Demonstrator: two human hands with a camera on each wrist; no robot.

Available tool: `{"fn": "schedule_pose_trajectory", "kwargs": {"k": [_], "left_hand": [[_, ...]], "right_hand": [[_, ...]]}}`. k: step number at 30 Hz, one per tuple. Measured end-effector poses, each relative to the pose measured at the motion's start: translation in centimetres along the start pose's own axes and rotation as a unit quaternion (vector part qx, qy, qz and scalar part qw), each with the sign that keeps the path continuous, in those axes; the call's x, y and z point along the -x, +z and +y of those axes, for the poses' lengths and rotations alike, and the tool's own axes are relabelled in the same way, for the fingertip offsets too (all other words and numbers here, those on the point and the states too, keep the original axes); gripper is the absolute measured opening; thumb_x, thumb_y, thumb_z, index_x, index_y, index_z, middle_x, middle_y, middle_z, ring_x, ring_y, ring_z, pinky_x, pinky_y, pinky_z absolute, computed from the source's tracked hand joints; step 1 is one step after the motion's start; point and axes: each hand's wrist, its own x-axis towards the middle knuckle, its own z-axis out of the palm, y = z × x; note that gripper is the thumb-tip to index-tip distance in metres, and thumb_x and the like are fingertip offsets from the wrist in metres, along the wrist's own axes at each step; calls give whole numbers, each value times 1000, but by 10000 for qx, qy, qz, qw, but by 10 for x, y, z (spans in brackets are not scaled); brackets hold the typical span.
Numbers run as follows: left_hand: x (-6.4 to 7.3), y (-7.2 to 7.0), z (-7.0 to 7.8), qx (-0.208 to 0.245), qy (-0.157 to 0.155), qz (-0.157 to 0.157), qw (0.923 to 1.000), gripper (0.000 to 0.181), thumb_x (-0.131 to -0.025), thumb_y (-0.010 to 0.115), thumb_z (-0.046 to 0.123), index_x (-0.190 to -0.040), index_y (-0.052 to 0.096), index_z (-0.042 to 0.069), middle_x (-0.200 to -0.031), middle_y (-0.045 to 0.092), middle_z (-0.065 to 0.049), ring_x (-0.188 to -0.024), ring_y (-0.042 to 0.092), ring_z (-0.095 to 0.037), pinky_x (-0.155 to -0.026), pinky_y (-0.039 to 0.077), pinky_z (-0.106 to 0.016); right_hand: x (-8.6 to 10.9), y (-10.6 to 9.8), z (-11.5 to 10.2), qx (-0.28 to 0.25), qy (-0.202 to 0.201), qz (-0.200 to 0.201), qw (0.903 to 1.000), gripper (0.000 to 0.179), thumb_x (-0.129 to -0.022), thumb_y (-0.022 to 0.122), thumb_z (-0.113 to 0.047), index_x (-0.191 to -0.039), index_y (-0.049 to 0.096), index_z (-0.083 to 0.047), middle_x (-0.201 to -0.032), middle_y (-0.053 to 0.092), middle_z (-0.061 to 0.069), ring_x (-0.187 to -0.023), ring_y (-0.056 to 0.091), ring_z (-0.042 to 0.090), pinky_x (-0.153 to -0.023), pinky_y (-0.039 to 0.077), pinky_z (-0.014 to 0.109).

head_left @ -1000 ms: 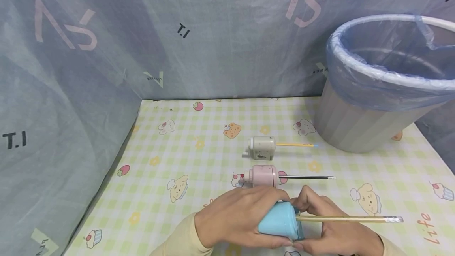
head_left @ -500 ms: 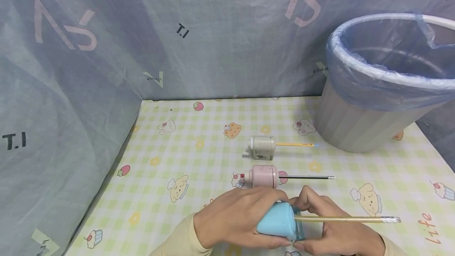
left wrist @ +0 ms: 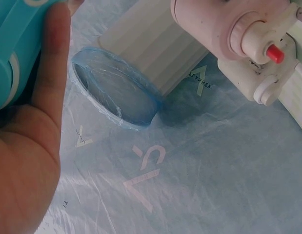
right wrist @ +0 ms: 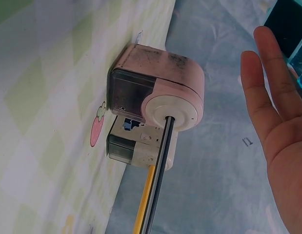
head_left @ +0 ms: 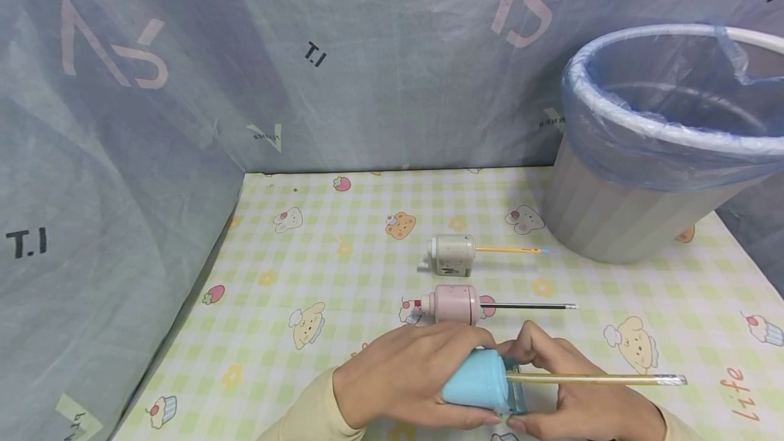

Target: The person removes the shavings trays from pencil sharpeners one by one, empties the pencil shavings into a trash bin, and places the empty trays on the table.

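Observation:
My left hand grips a light blue pencil sharpener in the head view. A gold pencil sticks out of its right side. Between thumb and fingers, my right hand pinches the sharpener's see-through blue shavings drawer, which stands slightly off the body. In the left wrist view the blue sharpener lies along a finger; the right wrist view shows part of the drawer at the fingertips. Just beyond the hands lies a pink sharpener with a black pencil in it.
Behind the pink one rests a grey-white sharpener holding a yellow pencil. A grey bin with a blue liner stands at the back right. The checked tablecloth meets grey fabric walls behind and at left.
The blue sharpener's body and its pencil have shifted slightly left, and the gap between body and drawer has widened. My right hand has barely moved.

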Motion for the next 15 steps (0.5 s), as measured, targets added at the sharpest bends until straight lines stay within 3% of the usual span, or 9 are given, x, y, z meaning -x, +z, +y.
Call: {"fn": "schedule_pose_trajectory", "kwargs": {"k": [7,13,15], "left_hand": [[1,0,0,-22,-22,0,10000,64,-87,89,46,-129,55,11,-103,67,5,-84,54,3,-76,42,-5],[11,-10,-3,357,-655,-90,9972,65,-87,90,44,-132,57,11,-106,66,3,-86,56,-1,-75,45,-9],[15,-14,-4,460,-896,-137,9948,66,-87,89,44,-134,57,11,-109,66,3,-87,56,-2,-75,46,-10]], "right_hand": [[1,0,-4,436,59,120,9990,46,-85,76,-6,-116,48,-23,-129,74,1,-110,71,18,-87,57,33],[14,-7,-12,1102,165,509,9925,54,-82,88,-6,-114,49,-24,-136,72,-1,-121,69,14,-92,53,24],[18,-11,-12,1142,-31,590,9917,55,-81,88,0,-114,50,-22,-136,72,2,-123,68,15,-96,52,23]]}}
